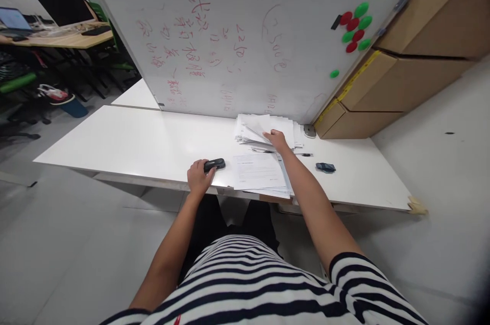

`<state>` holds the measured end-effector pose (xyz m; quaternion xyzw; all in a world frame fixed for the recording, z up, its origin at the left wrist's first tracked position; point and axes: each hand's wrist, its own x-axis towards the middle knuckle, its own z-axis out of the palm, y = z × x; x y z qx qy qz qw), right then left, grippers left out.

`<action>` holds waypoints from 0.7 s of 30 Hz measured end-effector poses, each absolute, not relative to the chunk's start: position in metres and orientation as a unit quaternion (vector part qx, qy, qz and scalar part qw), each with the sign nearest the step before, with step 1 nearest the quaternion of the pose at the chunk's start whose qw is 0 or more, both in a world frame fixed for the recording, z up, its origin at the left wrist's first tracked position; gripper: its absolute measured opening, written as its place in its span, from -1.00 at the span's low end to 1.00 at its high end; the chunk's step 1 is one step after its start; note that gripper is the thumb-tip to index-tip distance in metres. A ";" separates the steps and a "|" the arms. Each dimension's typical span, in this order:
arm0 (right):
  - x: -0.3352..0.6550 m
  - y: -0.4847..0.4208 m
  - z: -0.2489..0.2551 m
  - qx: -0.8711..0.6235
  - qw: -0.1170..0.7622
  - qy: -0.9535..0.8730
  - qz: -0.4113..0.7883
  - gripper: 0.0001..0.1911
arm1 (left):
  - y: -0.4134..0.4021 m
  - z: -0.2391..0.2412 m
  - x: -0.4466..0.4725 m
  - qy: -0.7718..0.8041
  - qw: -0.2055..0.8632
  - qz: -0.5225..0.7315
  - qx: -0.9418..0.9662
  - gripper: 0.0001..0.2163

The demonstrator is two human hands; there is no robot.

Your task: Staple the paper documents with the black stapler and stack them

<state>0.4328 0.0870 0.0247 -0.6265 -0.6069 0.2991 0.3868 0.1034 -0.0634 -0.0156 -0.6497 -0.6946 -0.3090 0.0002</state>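
Observation:
My left hand [199,176] rests near the front edge of a white table [126,144], its fingers curled around the end of a black stapler [215,164]. My right hand [276,140] reaches further back and pinches the top sheets of a loose stack of white papers [257,127] by the whiteboard. A printed sheet [257,172] lies flat on more papers between my two arms, at the table's front edge.
A large whiteboard [237,44] with red writing and red and green magnets [355,29] stands on the table. Cardboard boxes [401,80] rise at the right. A small dark object [325,167] and a grey mouse [309,131] lie right of the papers. Desks with laptops are far left.

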 end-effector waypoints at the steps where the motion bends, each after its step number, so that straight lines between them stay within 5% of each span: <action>1: 0.433 0.087 0.025 -0.624 0.391 -0.602 0.308 -0.51 | -0.063 -0.016 0.104 -0.695 0.001 -0.310 -0.649 -0.67; 21: 0.437 0.086 0.029 -0.561 0.388 -0.602 0.415 -0.43 | -0.062 -0.014 0.100 -0.678 0.004 -0.312 -0.665 -0.68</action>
